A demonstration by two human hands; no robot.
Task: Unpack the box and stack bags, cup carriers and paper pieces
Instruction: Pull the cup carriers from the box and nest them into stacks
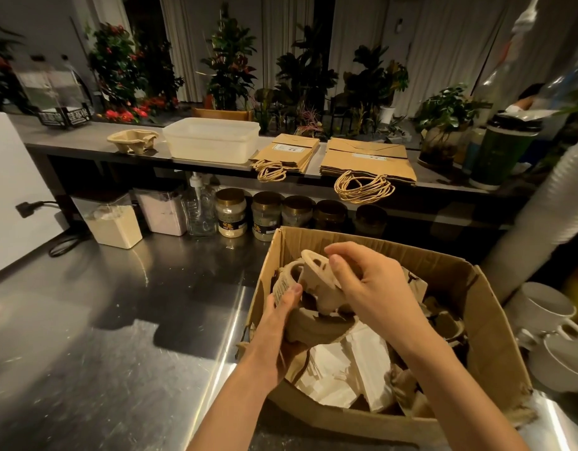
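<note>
Two bare hands are held over the open brown cardboard box (pixel 489 320), and a beige moulded-pulp cup carrier (pixel 317 281) is gripped between them above the box's ten o'clock corner. Its upper rim is pinched by the curled fingers and thumb of the right hand (pixel 369 288). Its lower left side is clasped by the left hand (pixel 279 312), with the thumb pressed against it.

For a clean lift, the carrier is best drawn straight up, so that the crumpled white paper pieces (pixel 343 362) beneath are not dragged out. It can then be levelled, wells upward, and nested on the pulp carriers (pixel 133 141) already stacked on the grey shelf (pixel 85 138) at eleven o'clock.

At present the carrier is tipped on edge. Its long axis appears to run from about twelve to six o'clock, with the cup wells turned toward nine o'clock.
</note>
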